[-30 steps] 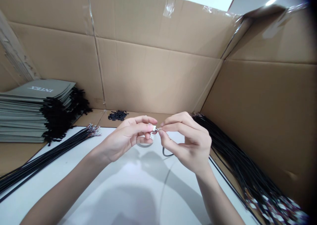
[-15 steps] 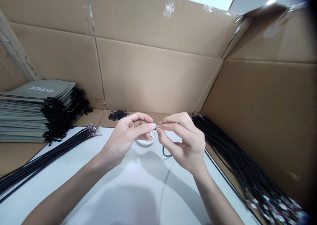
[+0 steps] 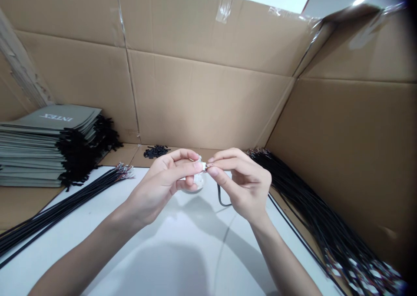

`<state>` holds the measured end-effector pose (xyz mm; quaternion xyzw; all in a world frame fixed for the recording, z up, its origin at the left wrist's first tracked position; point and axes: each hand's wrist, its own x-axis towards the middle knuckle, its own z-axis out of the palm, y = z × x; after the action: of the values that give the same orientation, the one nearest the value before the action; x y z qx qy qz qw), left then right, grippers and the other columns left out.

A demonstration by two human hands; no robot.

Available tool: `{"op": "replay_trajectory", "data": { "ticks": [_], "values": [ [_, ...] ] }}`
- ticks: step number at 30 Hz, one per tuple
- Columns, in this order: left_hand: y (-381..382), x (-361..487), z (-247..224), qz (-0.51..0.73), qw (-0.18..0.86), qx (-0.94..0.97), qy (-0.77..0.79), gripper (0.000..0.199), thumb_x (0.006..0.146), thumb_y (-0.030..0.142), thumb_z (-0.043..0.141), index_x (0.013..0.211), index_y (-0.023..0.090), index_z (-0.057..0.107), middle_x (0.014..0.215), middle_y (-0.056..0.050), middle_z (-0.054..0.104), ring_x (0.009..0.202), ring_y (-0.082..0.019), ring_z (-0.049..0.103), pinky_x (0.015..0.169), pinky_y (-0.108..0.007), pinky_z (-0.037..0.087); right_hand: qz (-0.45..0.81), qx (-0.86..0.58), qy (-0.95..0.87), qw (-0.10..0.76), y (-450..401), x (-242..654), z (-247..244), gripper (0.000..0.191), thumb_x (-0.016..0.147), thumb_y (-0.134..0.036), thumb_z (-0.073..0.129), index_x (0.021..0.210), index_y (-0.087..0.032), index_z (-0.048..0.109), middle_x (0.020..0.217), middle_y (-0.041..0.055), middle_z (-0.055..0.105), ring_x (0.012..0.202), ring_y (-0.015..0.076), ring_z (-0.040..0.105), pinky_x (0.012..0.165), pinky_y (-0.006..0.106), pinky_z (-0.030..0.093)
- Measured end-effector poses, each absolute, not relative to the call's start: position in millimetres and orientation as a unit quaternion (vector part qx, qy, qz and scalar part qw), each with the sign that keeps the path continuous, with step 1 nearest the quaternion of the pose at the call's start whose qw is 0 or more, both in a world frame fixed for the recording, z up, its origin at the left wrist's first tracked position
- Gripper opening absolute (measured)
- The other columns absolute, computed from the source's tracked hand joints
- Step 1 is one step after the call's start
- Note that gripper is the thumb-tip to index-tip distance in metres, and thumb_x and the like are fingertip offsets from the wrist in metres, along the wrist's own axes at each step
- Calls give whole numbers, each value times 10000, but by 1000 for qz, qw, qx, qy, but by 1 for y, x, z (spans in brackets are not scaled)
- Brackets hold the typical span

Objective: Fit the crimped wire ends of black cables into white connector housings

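Note:
Between thumb and fingers, my left hand [image 3: 163,179] pinches a small white connector [image 3: 203,166] above the table. Facing it, my right hand [image 3: 243,181] pinches thin wires [image 3: 209,166] at the end of a black cable [image 3: 222,198]. The wire ends meet the connector's right side; whether they sit inside it I cannot tell. Part of the cable loops down behind my right hand. A round white dish [image 3: 198,184] holding small white pieces stands below and behind my left fingers, which partly hide it.
Black cables with bared coloured ends [image 3: 87,192] lie at left. A larger cable bundle [image 3: 302,205], with white connectors at its near end, lies at right. Short black tubes [image 3: 156,151] are heaped at the back. Grey INTEX sheets [image 3: 29,152] are stacked far left. Cardboard walls [image 3: 208,100] enclose the white table [image 3: 156,252].
My right fingers have shifted slightly, and more of the white connector and the wires now shows. The cable loop has moved a little to the right.

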<state>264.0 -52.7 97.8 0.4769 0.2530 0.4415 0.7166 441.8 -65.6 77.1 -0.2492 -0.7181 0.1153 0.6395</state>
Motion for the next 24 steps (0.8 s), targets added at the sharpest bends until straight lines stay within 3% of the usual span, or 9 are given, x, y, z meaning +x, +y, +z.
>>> {"op": "replay_trajectory", "data": {
  "ticks": [5,16,24],
  "values": [
    [-51,264,98,435,739,451,247,222,799,196,816,949,174,654,608,63,575,557,-33,506,546,-104,497,189,-264,-680,657,-67,439,76,191,837,-83,737,905,-256,780,909,20,718,837,158,679,723,290,552],
    [-49,266,92,444,719,467,260,303,821,199,794,1075,205,629,736,46,592,612,-44,562,596,-129,512,59,-272,-707,650,-69,439,77,202,826,-26,696,857,-221,737,874,21,694,804,167,648,717,332,522],
    [-52,268,92,473,680,494,264,278,807,234,809,984,194,597,556,86,572,544,-46,540,581,-124,483,-24,-276,-730,625,-70,437,76,185,845,-16,674,879,-197,697,878,41,695,816,187,636,713,358,511]
  ]
}}
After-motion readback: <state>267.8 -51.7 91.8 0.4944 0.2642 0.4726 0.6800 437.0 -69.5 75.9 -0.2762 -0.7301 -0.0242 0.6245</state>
